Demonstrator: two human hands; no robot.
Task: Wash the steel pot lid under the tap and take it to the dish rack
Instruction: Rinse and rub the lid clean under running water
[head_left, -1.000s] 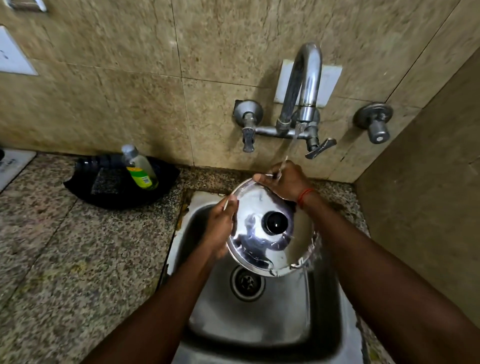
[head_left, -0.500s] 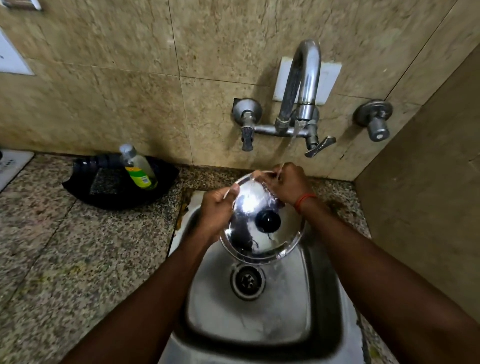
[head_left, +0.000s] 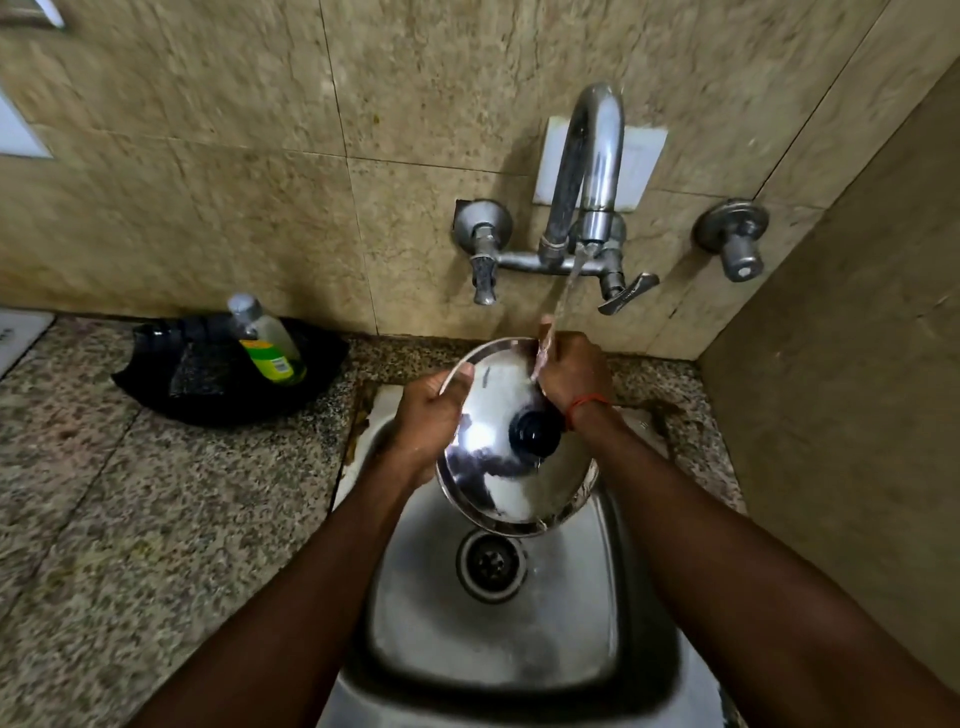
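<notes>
Dripping lid (head_left: 498, 467) held over sink (head_left: 493, 649)

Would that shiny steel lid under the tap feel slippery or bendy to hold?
Probably slippery: the steel lid is polished and water streams onto it. Likely stiff: its rim looks round though left hand and right hand grip it.

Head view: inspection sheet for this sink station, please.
Surface: speckled granite counter around a steel sink.
Job's things: steel pot lid held tilted over the sink, black knob facing the camera; tap running onto the lid's far edge; dish rack not in view.
Clutter: green-labelled bottle leaning in a black tray on the counter.
Hands: left hand grips the lid's left rim; right hand holds the far rim under the stream.
Cables: nothing seen.
Surroundings: beige tiled wall; separate wall valve at right.
</notes>
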